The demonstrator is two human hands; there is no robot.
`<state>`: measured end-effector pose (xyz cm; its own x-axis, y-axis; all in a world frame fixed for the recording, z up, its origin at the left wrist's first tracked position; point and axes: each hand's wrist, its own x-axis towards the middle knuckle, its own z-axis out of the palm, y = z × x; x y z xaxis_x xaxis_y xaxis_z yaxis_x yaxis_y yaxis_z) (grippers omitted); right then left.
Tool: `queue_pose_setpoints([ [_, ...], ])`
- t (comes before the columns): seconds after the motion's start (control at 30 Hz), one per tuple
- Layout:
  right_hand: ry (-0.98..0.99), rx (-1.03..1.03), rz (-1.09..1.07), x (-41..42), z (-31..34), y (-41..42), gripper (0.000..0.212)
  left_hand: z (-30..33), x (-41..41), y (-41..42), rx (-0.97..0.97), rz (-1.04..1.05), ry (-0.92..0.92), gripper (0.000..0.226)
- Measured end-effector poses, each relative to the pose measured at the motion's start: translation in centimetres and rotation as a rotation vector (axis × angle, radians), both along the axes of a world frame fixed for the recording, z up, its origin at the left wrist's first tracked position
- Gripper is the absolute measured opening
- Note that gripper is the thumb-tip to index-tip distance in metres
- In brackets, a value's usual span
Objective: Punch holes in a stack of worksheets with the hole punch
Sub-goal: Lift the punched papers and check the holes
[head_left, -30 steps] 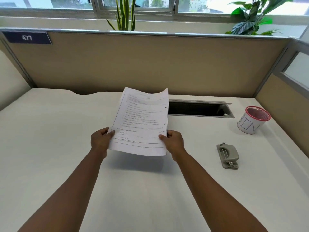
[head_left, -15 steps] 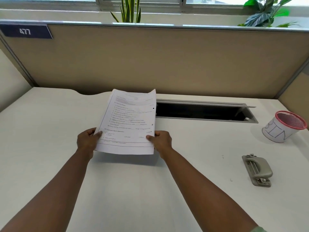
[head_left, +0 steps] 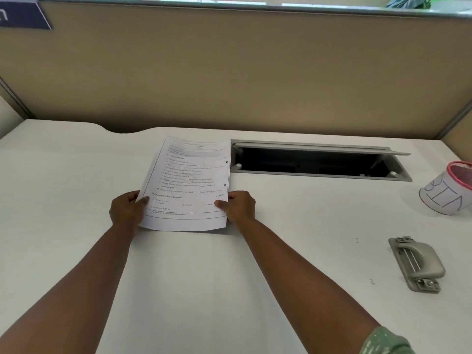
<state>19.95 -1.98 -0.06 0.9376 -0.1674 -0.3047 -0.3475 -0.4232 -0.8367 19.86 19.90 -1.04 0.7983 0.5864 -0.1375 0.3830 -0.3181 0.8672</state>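
A stack of printed worksheets [head_left: 190,182] lies low over the white desk [head_left: 76,175], its far end nearly flat. Two punched holes show along its right edge. My left hand [head_left: 126,209] grips the near left edge and my right hand [head_left: 238,206] grips the near right edge. The grey hole punch [head_left: 415,263] rests on the desk far to the right, apart from both hands.
An open cable hatch [head_left: 319,162] is sunk into the desk just right of the worksheets. A white cup with a pink rim [head_left: 448,191] stands at the right edge. A tan partition [head_left: 229,72] closes off the back.
The worksheets have come down from a raised, tilted hold to nearly flat on the desk. The view has tipped down and shifted left, so the punch sits farther right.
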Motion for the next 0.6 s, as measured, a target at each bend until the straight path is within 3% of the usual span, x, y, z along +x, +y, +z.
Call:
queue_pose_setpoints([
  [0.17, -0.029, -0.019, -0.023, 0.0, 0.1, -0.3, 0.016, -0.3, 0.4, -0.3, 0.075, 0.025, -0.019, 0.032],
  [0.37, -0.061, -0.028, -0.001, -0.4, 0.3, -0.7, 0.021, -0.2, 0.8, -0.2, 0.191, -0.003, 0.003, 0.031],
  [0.47, -0.055, -0.04, 0.023, -0.6, 0.2, -0.9, 0.013, 0.0, 1.0, 0.0, 0.249, -0.039, 0.038, 0.031],
  [0.57, -0.034, -0.054, 0.016, -0.6, 0.1, -1.0, 0.019, -0.1, 0.9, 0.2, 0.267, -0.052, 0.08, 0.009],
  [0.6, -0.025, -0.047, 0.013, -0.6, 0.1, -1.1, 0.023, -0.2, 0.8, 0.2, 0.275, -0.049, 0.095, 0.012],
])
